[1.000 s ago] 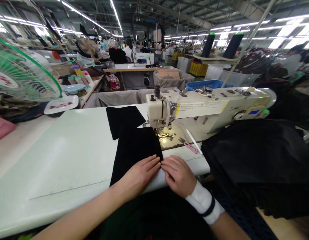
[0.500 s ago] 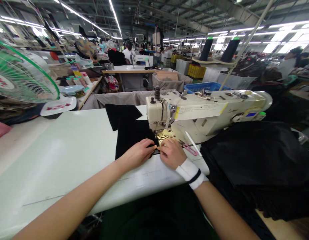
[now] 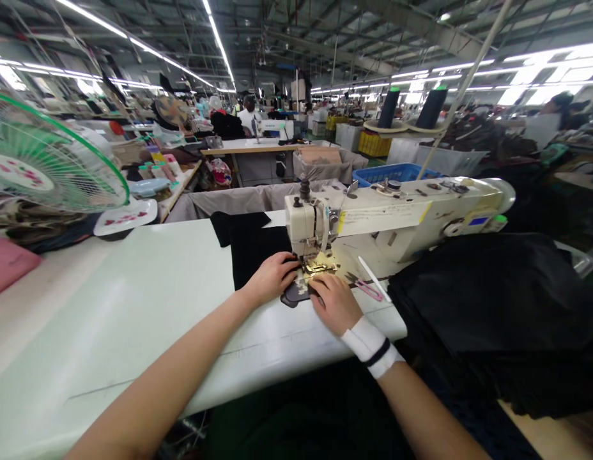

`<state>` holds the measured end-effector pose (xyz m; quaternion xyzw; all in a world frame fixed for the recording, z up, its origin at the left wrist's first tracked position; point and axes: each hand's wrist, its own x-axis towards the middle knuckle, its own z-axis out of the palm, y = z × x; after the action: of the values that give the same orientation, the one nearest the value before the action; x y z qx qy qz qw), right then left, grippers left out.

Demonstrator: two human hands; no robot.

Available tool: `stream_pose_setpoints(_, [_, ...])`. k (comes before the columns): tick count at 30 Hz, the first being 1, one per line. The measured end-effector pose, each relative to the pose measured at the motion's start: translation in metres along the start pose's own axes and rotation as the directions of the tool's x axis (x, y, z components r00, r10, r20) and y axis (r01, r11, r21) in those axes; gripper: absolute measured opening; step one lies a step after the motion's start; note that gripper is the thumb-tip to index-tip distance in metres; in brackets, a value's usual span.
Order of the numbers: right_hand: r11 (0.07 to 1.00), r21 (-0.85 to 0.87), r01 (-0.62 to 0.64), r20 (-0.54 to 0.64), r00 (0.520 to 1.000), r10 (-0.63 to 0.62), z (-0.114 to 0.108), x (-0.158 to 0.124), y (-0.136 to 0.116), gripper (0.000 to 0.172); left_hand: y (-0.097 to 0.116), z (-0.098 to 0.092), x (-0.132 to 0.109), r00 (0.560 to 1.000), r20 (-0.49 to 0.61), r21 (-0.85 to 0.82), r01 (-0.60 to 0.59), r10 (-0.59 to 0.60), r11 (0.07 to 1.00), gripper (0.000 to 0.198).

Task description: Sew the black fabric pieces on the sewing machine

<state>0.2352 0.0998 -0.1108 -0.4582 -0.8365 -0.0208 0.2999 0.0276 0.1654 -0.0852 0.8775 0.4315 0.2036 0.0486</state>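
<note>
My left hand point(image 3: 276, 278) is closed on the right edge of a piece of black fabric point(image 3: 255, 246), just left of the needle area of a cream sewing machine point(image 3: 303, 223). Its fingertips are partly hidden beside the presser foot. To the right of the foot, my right hand point(image 3: 337, 299) rests on the machine bed, fingers bent and thumb apart, with no fabric visible in it. Between the hands the dark needle plate point(image 3: 296, 294) shows, with pale scraps on it. Pink-handled thread snips point(image 3: 368, 289) and a white pen-like stick point(image 3: 374, 278) lie right of my right hand.
A large stack of black fabric pieces point(image 3: 488, 300) covers the right side. On the left stands a green fan point(image 3: 61, 160). Dark thread cones point(image 3: 388, 108) stand behind the machine, near a blue basket point(image 3: 392, 174). A person point(image 3: 249, 115) sits at another machine ahead.
My hands, earlier together at the fabric's edge before the needle, have parted. The left has moved up beside the foot with the fabric; the right is off the fabric. The needle plate is uncovered.
</note>
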Motion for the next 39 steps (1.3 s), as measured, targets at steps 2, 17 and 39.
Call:
stream_pose_setpoints(2, [1.000, 0.018, 0.003, -0.020, 1.000, -0.002, -0.002, -0.013, -0.004, 0.028, -0.004, 0.002, 0.000, 0.993, -0.021, 0.029, 0.113, -0.112, 0.993, 0.035])
stream_pose_setpoints(17, [0.997, 0.016, 0.073, 0.037, 0.997, -0.074, 0.003, -0.012, -0.030, 0.034, 0.034, -0.004, -0.061, 0.948, 0.077, 0.193, 0.289, -0.308, 0.938, 0.055])
stream_pose_setpoints(39, [0.999, 0.032, 0.005, -0.013, 1.000, -0.005, -0.016, -0.030, -0.033, 0.019, 0.061, -0.008, -0.063, 0.962, 0.235, 0.132, 0.110, -0.139, 0.985, 0.052])
